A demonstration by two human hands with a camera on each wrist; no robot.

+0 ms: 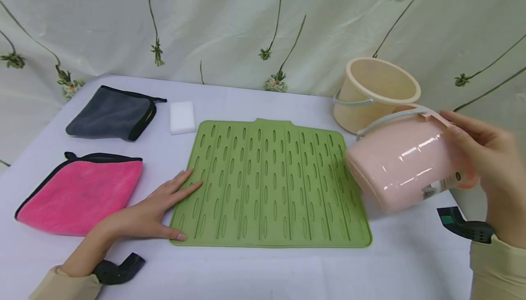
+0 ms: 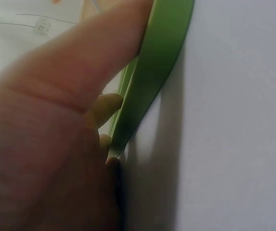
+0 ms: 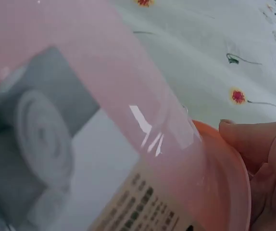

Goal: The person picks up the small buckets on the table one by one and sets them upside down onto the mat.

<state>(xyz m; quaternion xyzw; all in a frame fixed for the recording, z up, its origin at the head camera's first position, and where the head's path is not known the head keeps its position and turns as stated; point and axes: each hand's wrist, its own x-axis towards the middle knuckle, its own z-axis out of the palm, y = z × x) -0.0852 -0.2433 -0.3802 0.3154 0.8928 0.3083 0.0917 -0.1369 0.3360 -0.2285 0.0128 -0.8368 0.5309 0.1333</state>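
My left hand (image 1: 149, 213) lies with spread, straight fingers at the left edge of a green slotted silicone mat (image 1: 269, 190). In the left wrist view, the thumb touches the edge of the mat, which stands a little off the white cloth there. My right hand (image 1: 489, 154) grips the rim of a pink plastic bucket (image 1: 402, 163), thumb outside. The bucket is tipped on its side, base towards the mat and overlapping its right edge in the head view. Its pale blue handle (image 1: 390, 118) lies along the upper side. A printed label (image 3: 104, 168) shows on its wall.
Behind the pink bucket, a cream bucket (image 1: 349, 115) stands upright at the back right. A white sponge block (image 1: 182, 117), a grey cloth (image 1: 108, 115) and a pink cloth (image 1: 82, 190) lie left of the mat. A flowered curtain (image 1: 230, 30) hangs behind the table.
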